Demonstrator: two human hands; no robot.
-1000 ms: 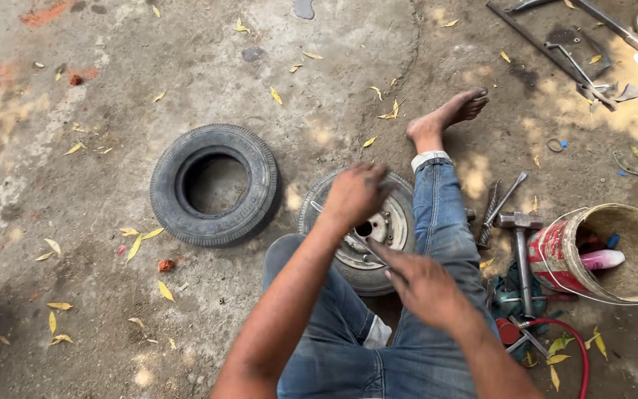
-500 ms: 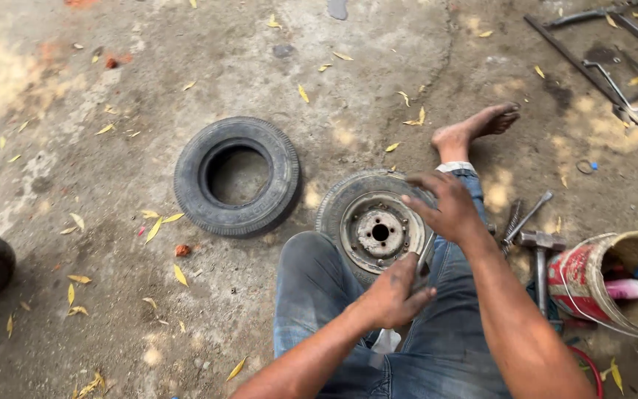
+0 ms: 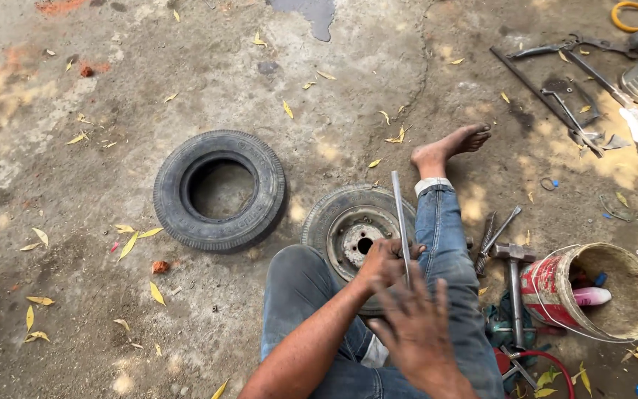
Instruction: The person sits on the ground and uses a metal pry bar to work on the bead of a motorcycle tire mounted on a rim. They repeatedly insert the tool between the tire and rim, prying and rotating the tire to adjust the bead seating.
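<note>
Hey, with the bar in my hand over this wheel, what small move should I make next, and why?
Probably lower the tip of the metal bar toward the gap between the tyre and the steel rim. The left hand grips the bar upright above the wheel, its end not yet wedged in, and the right hand hovers open beside it, free to steady it.
</note>
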